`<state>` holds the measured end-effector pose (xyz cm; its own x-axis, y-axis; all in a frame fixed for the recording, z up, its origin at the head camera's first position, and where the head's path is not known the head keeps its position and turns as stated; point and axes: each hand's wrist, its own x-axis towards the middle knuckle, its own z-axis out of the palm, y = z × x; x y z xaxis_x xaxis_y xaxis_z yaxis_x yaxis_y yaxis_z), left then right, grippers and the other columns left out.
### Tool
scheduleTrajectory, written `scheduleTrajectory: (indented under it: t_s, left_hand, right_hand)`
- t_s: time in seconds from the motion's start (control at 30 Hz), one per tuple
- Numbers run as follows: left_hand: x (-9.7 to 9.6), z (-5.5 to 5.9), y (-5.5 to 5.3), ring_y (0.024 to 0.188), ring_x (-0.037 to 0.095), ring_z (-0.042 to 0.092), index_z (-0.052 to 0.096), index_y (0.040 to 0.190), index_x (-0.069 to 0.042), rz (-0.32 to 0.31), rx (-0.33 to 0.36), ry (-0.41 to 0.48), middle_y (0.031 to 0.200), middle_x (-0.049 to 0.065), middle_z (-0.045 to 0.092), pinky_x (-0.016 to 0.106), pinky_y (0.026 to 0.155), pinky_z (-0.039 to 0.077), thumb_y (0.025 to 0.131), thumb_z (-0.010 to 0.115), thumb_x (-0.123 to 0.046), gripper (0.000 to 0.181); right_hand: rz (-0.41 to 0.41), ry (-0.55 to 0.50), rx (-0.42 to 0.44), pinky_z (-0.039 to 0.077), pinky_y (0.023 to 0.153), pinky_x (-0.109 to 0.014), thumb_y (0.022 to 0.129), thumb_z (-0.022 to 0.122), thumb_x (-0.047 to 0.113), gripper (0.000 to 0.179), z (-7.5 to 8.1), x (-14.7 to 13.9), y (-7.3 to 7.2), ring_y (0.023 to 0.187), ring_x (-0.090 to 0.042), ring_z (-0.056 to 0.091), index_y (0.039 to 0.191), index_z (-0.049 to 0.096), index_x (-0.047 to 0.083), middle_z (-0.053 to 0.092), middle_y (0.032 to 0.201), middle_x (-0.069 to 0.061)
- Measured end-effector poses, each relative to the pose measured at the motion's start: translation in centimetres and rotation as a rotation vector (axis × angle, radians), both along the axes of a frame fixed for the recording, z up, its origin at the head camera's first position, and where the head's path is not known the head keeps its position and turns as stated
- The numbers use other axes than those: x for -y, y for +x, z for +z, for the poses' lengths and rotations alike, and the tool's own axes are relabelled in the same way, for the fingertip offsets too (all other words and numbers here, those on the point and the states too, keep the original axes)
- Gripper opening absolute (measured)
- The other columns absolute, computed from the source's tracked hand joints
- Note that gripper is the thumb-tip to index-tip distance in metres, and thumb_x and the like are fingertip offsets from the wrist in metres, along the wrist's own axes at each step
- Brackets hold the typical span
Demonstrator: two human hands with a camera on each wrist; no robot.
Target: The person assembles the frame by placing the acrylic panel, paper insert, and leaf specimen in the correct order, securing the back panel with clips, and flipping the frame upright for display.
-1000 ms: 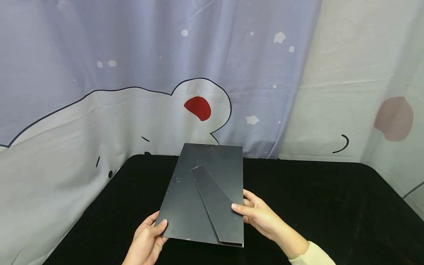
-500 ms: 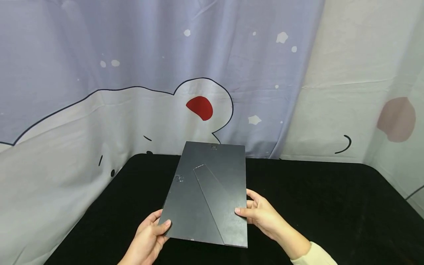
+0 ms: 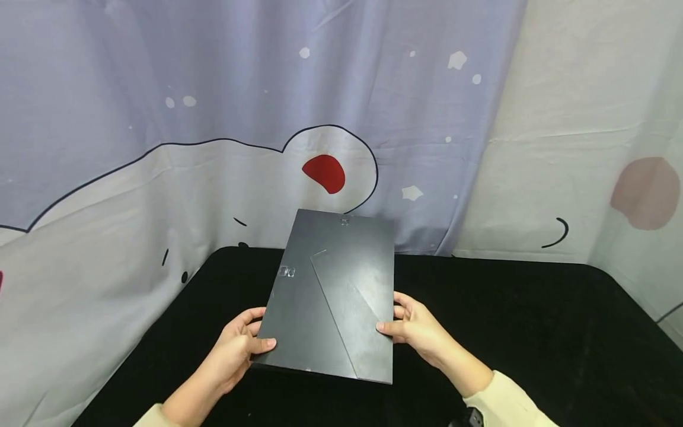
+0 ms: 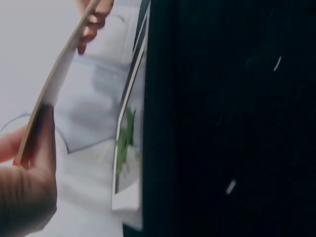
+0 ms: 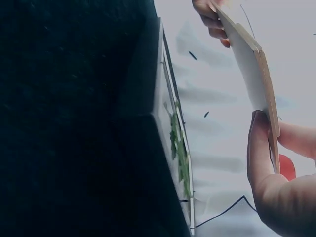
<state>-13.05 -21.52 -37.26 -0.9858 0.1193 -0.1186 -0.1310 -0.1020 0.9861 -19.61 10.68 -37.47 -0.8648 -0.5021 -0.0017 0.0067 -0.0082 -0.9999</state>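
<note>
Both hands hold up a dark grey picture frame backing board (image 3: 290,314), its back face toward me. An easel leg (image 3: 347,314) lies flat against it, and small hangers sit near two edges. My left hand (image 3: 235,344) grips the lower left edge, thumb on top. My right hand (image 3: 418,329) pinches the right edge, its thumb over the leg. The wrist views show the board's pale underside (image 5: 247,64) and thin brown edge (image 4: 54,74). Below it lies a picture frame (image 4: 127,199) with a green leafy print (image 4: 125,138); the board hides it in the head view.
A black cloth (image 3: 512,332) covers the table. A lilac and white printed curtain (image 3: 213,196) hangs close behind its far edge, and pale fabric (image 3: 565,148) continues on the right. A small black device (image 3: 475,417) sits at the right sleeve.
The easel leg, slightly raised at its lower end earlier, now lies flat against the board. Both hands have lifted the board a little, and more of the left forearm shows.
</note>
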Motion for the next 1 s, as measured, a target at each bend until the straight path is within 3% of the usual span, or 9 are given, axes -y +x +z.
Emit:
scheduleTrajectory:
  t_s: [0.13, 0.27, 0.5, 0.73, 0.9, 1.0]
  left_hand:
    - [1.0, 0.5, -1.2, 0.08, 0.016, 0.07, 0.017, 0.141, 0.01, -0.074, -0.048, -0.027, 0.1, 0.002, 0.067, 0.03, 0.069, 0.057, 0.079, 0.064, 0.012, 0.078]
    - [1.7, 0.8, -2.5, 0.079, 0.016, 0.07, 0.021, 0.136, 0.011, -0.108, -0.082, -0.071, 0.097, 0.004, 0.069, 0.029, 0.07, 0.056, 0.079, 0.063, 0.012, 0.071]
    - [2.3, 0.7, -4.1, 0.072, 0.017, 0.07, 0.033, 0.126, 0.011, -0.076, -0.107, -0.139, 0.092, 0.004, 0.069, 0.032, 0.065, 0.057, 0.084, 0.06, 0.008, 0.05]
    - [3.0, 0.0, -5.3, 0.076, 0.013, 0.063, 0.045, 0.115, 0.01, -0.023, -0.097, -0.236, 0.091, 0.005, 0.059, 0.032, 0.065, 0.055, 0.082, 0.063, 0.006, 0.038]
    - [3.4, -0.5, -6.0, 0.073, 0.012, 0.06, 0.045, 0.113, 0.01, -0.052, -0.113, -0.302, 0.087, 0.004, 0.059, 0.03, 0.065, 0.053, 0.079, 0.065, 0.006, 0.04]
    - [3.5, -0.7, -6.3, 0.073, 0.012, 0.057, 0.043, 0.117, 0.011, -0.069, -0.129, -0.333, 0.087, 0.004, 0.058, 0.029, 0.065, 0.052, 0.079, 0.066, 0.007, 0.045]
  right_hand:
    - [-0.005, 0.027, -0.029, 0.055, 0.072, -0.032, 0.084, 0.066, -0.001, 0.07, 0.7, 0.4, -0.8, 0.081, -0.011, 0.064, 0.141, 0.028, -0.013, 0.065, 0.112, -0.018]
    - [-0.024, 0.058, -0.038, 0.055, 0.073, -0.034, 0.084, 0.066, -0.002, 0.067, 1.0, 0.9, -1.6, 0.082, -0.012, 0.064, 0.141, 0.031, -0.013, 0.063, 0.115, -0.022]
    - [-0.086, 0.128, -0.065, 0.053, 0.069, -0.031, 0.081, 0.068, -0.004, 0.065, 1.0, 1.8, -2.8, 0.079, -0.012, 0.061, 0.137, 0.037, -0.013, 0.061, 0.105, -0.017]
    - [-0.13, 0.184, -0.124, 0.05, 0.064, -0.028, 0.077, 0.071, -0.006, 0.057, 0.2, 2.3, -3.6, 0.071, -0.009, 0.059, 0.129, 0.047, -0.012, 0.06, 0.091, -0.012]
    - [-0.166, 0.215, -0.158, 0.05, 0.06, -0.026, 0.074, 0.073, -0.007, 0.057, -0.3, 2.7, -3.7, 0.067, -0.01, 0.057, 0.126, 0.049, -0.012, 0.058, 0.086, -0.011]
    - [-0.202, 0.241, -0.157, 0.047, 0.059, -0.024, 0.072, 0.075, -0.008, 0.067, -0.4, 2.9, -3.7, 0.068, -0.011, 0.054, 0.132, 0.045, -0.012, 0.054, 0.087, -0.009]
